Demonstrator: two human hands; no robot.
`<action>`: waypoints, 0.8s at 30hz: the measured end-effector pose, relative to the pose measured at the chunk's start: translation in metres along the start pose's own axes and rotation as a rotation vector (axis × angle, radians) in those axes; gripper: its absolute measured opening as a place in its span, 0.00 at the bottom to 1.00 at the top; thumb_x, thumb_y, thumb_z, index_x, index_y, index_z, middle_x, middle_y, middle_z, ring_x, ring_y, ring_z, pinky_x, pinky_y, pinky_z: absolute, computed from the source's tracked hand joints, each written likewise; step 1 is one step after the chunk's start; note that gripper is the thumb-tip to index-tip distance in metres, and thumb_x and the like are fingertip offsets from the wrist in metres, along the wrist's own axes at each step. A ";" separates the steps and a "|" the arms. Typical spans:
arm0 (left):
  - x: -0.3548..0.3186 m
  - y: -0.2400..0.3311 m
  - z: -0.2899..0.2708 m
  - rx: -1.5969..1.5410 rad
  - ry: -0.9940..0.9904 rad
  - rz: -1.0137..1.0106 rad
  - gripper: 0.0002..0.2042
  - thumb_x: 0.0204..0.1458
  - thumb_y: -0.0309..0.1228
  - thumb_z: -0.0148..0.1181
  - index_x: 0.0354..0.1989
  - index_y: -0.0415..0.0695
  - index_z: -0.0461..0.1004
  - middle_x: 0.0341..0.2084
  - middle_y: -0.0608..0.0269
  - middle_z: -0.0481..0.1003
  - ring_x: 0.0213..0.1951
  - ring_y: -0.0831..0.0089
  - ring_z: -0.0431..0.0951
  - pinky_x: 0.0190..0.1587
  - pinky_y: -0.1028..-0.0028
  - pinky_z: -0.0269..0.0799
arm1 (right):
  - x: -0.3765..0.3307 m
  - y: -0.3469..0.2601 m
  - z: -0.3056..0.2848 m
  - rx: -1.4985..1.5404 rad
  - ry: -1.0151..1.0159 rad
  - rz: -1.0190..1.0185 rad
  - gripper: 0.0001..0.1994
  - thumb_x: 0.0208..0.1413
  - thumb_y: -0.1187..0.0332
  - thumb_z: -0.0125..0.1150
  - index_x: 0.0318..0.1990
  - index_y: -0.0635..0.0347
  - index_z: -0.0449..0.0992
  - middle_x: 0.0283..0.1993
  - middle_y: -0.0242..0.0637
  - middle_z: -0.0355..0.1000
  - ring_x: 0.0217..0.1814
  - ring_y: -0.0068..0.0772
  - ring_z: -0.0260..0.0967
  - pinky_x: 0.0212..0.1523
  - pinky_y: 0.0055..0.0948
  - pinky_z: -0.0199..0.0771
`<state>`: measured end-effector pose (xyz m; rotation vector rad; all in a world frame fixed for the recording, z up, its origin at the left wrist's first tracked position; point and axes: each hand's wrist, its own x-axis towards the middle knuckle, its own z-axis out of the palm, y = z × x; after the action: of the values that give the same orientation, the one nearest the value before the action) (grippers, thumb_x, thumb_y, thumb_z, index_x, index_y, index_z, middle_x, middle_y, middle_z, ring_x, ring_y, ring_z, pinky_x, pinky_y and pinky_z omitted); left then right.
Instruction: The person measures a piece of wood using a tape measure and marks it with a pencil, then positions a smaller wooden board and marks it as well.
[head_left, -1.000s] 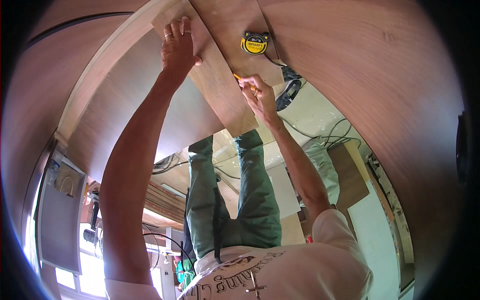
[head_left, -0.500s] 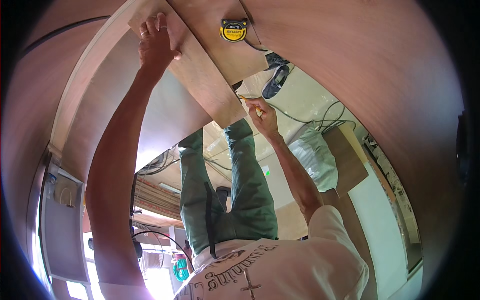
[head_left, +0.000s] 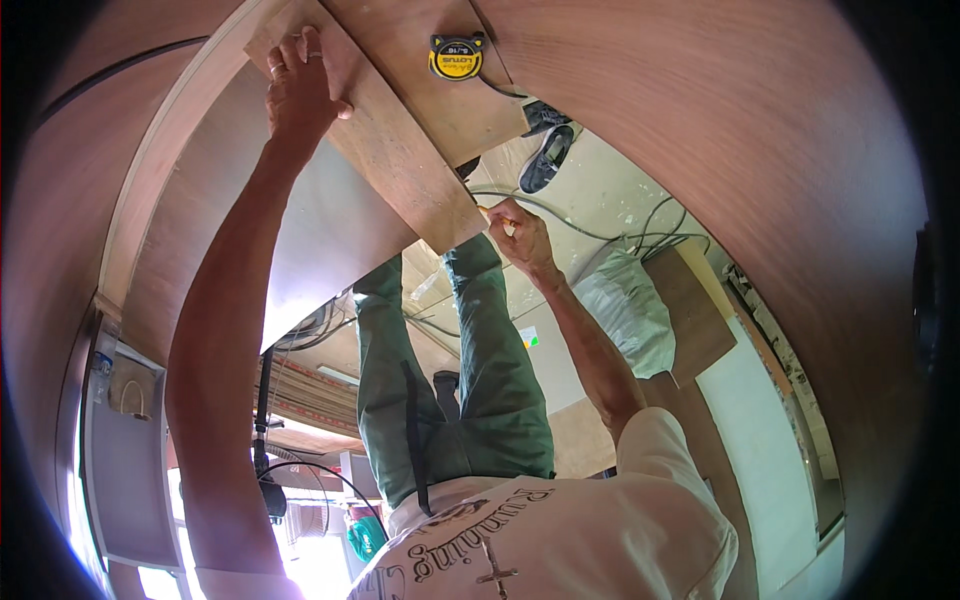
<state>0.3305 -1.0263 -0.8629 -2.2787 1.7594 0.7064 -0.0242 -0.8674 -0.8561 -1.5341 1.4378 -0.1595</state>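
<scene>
Right hand (head_left: 522,240) grips a pencil (head_left: 485,210); pressing hard could pivot the plank (head_left: 400,150) beneath the spread, ungrasping left hand (head_left: 300,95).

A narrow board (head_left: 400,150) lies over a wide panel (head_left: 300,225), running from far left to near right. The left hand (head_left: 298,95) is on its far end; the right hand (head_left: 522,238), with a pencil (head_left: 511,222) in it, is beside its near end. Far right of the board sits a tape measure (head_left: 456,60). Farther right, a shoe (head_left: 547,162) lies on the floor (head_left: 600,190), with a sack (head_left: 628,305) nearer.
</scene>
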 end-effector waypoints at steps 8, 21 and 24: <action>-0.001 -0.001 0.000 -0.017 0.049 0.037 0.57 0.28 0.36 0.81 0.69 0.42 0.48 0.60 0.53 0.55 0.64 0.48 0.57 0.54 0.59 0.79 | 0.040 -0.026 -0.001 -0.009 -0.032 -0.134 0.04 0.54 0.72 0.58 0.36 0.59 0.71 0.28 0.45 0.74 0.30 0.49 0.75 0.30 0.40 0.75; -0.001 -0.002 0.000 0.002 0.071 0.052 0.57 0.27 0.36 0.82 0.67 0.42 0.48 0.57 0.53 0.57 0.62 0.51 0.59 0.49 0.63 0.82 | 0.074 -0.045 0.002 -0.032 -0.001 -0.398 0.06 0.54 0.75 0.59 0.38 0.59 0.70 0.31 0.43 0.73 0.33 0.47 0.74 0.33 0.40 0.74; -0.002 -0.002 0.000 0.031 0.080 0.044 0.57 0.26 0.36 0.82 0.67 0.42 0.48 0.57 0.52 0.57 0.62 0.51 0.59 0.49 0.62 0.82 | 0.031 -0.018 0.004 0.025 0.025 -0.342 0.07 0.53 0.77 0.59 0.38 0.60 0.70 0.32 0.44 0.73 0.35 0.47 0.74 0.35 0.40 0.75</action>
<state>0.3317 -1.0239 -0.8623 -2.2850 1.8480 0.5990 -0.0003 -0.8935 -0.8608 -1.7527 1.1778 -0.4004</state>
